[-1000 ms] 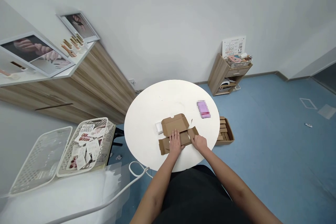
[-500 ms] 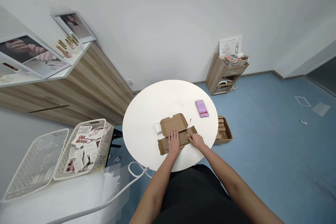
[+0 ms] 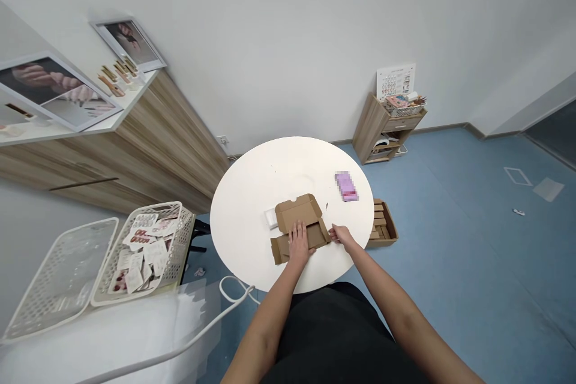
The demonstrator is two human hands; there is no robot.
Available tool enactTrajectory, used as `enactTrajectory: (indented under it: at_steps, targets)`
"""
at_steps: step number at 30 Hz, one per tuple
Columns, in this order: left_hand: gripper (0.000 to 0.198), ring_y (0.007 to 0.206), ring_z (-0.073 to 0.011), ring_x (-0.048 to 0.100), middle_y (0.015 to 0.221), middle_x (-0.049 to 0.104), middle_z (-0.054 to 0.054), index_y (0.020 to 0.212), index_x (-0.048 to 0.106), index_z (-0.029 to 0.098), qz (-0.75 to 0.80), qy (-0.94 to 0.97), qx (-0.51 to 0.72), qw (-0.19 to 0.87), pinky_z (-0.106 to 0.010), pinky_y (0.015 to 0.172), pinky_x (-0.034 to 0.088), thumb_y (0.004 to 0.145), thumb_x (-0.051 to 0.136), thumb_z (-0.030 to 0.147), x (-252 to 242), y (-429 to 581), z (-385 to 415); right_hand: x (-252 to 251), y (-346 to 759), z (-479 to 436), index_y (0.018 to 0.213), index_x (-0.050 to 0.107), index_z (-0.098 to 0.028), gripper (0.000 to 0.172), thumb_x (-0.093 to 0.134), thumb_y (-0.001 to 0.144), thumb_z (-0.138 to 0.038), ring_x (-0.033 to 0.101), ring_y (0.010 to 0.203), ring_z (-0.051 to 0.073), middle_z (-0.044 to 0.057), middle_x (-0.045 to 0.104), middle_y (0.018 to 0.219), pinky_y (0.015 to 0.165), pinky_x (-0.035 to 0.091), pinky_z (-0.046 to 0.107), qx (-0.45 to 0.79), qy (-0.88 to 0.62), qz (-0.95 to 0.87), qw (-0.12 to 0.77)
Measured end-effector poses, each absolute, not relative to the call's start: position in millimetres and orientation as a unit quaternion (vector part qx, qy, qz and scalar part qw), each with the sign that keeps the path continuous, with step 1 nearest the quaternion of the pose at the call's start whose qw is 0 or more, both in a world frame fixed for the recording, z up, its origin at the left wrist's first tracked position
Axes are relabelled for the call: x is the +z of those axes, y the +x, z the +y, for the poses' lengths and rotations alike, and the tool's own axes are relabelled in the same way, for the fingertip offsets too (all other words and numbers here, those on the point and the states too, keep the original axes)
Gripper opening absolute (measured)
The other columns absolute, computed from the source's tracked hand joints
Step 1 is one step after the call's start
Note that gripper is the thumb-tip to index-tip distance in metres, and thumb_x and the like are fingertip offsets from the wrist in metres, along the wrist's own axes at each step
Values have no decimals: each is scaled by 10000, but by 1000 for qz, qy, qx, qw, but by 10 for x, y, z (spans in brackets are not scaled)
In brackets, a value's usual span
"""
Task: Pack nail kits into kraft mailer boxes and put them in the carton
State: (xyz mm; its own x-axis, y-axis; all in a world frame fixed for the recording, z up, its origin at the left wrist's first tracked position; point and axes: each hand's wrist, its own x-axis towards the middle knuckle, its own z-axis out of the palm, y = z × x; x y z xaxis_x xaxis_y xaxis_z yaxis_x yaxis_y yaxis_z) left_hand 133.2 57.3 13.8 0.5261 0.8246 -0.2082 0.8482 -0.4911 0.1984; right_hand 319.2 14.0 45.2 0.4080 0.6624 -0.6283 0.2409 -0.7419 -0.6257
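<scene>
A flat brown cardboard box blank [image 3: 299,216] lies partly folded on the round white table [image 3: 252,192]. My left hand [image 3: 299,242] presses flat on its middle panel, fingers spread. At the box's right edge, my right hand [image 3: 342,236] pinches the side flap, which now stands folded up against the panel. A small white item [image 3: 270,218] lies just left of the box, partly under it.
A pink packet [image 3: 345,186] lies at the table's right. On the floor beside the table is an open carton of brown boxes [image 3: 381,223]. White baskets [image 3: 148,246] with packets stand at the left, a wooden cabinet [image 3: 382,126] at the wall.
The right hand has pushed the box's right flap inward and upright; it lay spread out a second ago. The left hand stays pressed on the panel.
</scene>
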Motion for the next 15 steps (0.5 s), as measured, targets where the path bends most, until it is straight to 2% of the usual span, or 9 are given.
enactTrajectory:
  at_steps: [5, 7, 11, 15]
  targets:
    - [1113, 1481, -335, 92, 1608, 129, -162, 1545, 51, 158, 486, 861, -38, 145, -517, 1191, 148, 703, 733, 413, 128, 1327, 575, 477, 3046, 212, 682, 635, -177, 348, 551, 853, -469, 643, 749, 177, 57, 701, 778, 626, 425, 239, 470, -791, -329, 211]
    - [1128, 1480, -342, 90, 1606, 135, -167, 1544, 42, 161, 483, 862, -35, 148, -527, 1188, 150, 694, 737, 423, 119, 1327, 580, 494, 3010, 247, 671, 638, -184, 327, 622, 802, -484, 649, 781, 198, 58, 706, 792, 624, 416, 248, 460, -795, -354, 174]
    - [1178, 1479, -351, 90, 1604, 150, -166, 1546, 39, 162, 483, 863, -29, 145, -530, 1189, 153, 657, 765, 428, 115, 1336, 581, 547, 2943, 348, 784, 671, -187, 310, 663, 768, -496, 670, 864, 237, 87, 722, 926, 625, 428, 271, 414, -816, -401, 40]
    - [1193, 1479, -342, 103, 1606, 141, -162, 1545, 43, 156, 489, 861, -34, 139, -522, 1192, 146, 637, 779, 393, 117, 1343, 574, 608, 2902, 486, 956, 665, -189, 370, 718, 728, -476, 678, 937, 247, 103, 713, 1035, 668, 466, 286, 364, -837, -407, -38]
